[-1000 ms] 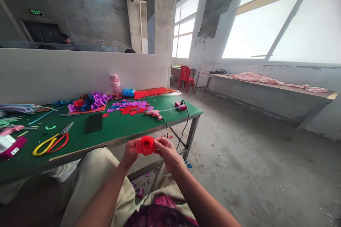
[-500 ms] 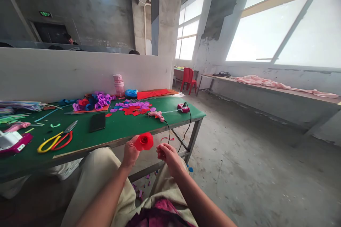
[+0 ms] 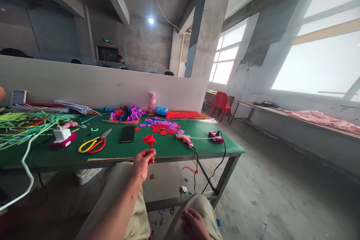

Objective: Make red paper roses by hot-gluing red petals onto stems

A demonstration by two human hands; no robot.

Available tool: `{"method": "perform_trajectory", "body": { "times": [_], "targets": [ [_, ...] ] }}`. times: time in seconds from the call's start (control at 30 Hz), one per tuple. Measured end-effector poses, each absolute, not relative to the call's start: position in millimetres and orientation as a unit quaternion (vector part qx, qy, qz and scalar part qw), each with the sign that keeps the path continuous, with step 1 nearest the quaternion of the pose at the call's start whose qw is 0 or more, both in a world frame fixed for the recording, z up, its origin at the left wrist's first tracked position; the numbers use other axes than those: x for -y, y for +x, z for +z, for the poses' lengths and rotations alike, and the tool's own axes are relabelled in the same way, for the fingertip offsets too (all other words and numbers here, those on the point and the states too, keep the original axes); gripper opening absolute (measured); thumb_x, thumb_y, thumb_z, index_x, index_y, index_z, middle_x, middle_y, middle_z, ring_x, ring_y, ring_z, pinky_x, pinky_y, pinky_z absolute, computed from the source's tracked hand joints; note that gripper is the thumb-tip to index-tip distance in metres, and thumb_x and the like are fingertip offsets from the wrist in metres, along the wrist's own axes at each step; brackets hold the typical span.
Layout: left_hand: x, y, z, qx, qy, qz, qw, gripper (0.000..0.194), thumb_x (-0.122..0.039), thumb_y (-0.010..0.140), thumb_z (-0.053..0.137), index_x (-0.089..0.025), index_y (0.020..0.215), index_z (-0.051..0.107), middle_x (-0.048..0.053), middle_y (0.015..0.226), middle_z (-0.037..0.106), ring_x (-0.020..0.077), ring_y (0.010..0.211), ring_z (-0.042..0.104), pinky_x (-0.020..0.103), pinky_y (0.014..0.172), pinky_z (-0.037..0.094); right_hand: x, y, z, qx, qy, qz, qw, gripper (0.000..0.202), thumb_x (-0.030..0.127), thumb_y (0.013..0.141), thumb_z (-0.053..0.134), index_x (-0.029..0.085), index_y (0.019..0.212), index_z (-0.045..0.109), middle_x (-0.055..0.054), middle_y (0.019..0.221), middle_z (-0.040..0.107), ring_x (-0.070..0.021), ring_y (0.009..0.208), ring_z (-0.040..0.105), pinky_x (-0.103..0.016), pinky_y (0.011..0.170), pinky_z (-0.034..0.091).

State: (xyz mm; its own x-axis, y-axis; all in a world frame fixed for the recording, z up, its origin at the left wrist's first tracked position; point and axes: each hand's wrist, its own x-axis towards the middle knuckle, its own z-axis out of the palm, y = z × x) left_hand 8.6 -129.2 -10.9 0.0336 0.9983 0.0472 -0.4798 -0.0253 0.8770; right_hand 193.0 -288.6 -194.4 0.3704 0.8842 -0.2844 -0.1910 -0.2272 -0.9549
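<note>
My left hand [image 3: 144, 161] pinches the thin stem of a red flower [image 3: 149, 141], which looks like paper or cloth, at the table's front edge. The flower stands upright above my fingers, seen from the side. Low over my right knee, my right hand [image 3: 194, 224] has its fingers curled in, with nothing visible in them. Beyond the flower lie loose red petals [image 3: 161, 129] and purple petals [image 3: 157, 121]. To their right a pink glue gun [image 3: 185, 140] rests on the green table [image 3: 112, 152], its black cord hanging over the edge.
Scissors [image 3: 94, 145] with yellow and red handles and a black phone [image 3: 127, 134] lie left of the flower. Behind them are finished flowers [image 3: 132, 113], a pink bottle [image 3: 151, 102] and red sheets [image 3: 185, 114]. Green strips [image 3: 19, 127] and a power adapter [image 3: 62, 135] are farther left.
My left hand has tilted the flower from facing me to upright over the table edge. My right hand has dropped away from it to my knee. The view has turned left.
</note>
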Motion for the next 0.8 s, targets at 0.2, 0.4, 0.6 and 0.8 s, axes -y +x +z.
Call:
{"method": "perform_trajectory", "body": {
  "times": [0.2, 0.4, 0.6, 0.8],
  "targets": [
    [126.8, 5.2, -11.3, -0.318, 0.337, 0.587, 0.664, 0.027, -0.026, 0.052, 0.083, -0.013, 0.071, 0.068, 0.002, 0.060, 0.064, 0.0054, 0.046, 0.050, 0.018, 0.044, 0.040, 269.7, 195.5, -177.2, 0.288, -0.580, 0.502, 0.574, 0.038, 0.059, 0.053, 0.068, 0.024, 0.052, 0.054, 0.001, 0.050, 0.046, -0.0143, 0.041, 0.041, -0.030, 0.046, 0.032],
    [134.7, 7.9, -4.5, -0.305, 0.339, 0.541, 0.707, 0.026, -0.026, 0.053, 0.082, -0.012, 0.069, 0.068, 0.001, 0.055, 0.062, 0.0047, 0.043, 0.048, 0.016, 0.039, 0.036, 230.5, 181.7, -70.7, 0.486, -0.566, 0.294, 0.597, 0.034, 0.053, 0.078, 0.055, 0.022, 0.065, 0.058, -0.003, 0.059, 0.057, -0.0186, 0.057, 0.051, -0.031, 0.057, 0.038],
    [141.9, 3.4, 1.9, -0.304, 0.378, 0.492, 0.723, 0.026, -0.029, 0.055, 0.082, -0.013, 0.069, 0.069, 0.000, 0.056, 0.059, 0.0049, 0.044, 0.048, 0.017, 0.040, 0.035, 203.2, 161.7, 15.2, 0.636, -0.534, -0.025, 0.557, 0.013, 0.029, 0.085, 0.055, 0.023, 0.095, 0.059, -0.007, 0.094, 0.062, -0.0224, 0.091, 0.055, -0.035, 0.081, 0.042],
    [146.8, 3.0, 3.7, -0.302, 0.410, 0.449, 0.734, 0.023, -0.031, 0.059, 0.080, -0.014, 0.068, 0.067, -0.001, 0.056, 0.058, 0.0044, 0.043, 0.046, 0.017, 0.040, 0.034, 177.2, 154.0, 28.0, 0.693, -0.502, -0.175, 0.487, 0.033, 0.024, 0.079, 0.061, 0.022, 0.111, 0.053, -0.009, 0.105, 0.059, -0.0247, 0.101, 0.051, -0.040, 0.085, 0.042]
  ]
}}
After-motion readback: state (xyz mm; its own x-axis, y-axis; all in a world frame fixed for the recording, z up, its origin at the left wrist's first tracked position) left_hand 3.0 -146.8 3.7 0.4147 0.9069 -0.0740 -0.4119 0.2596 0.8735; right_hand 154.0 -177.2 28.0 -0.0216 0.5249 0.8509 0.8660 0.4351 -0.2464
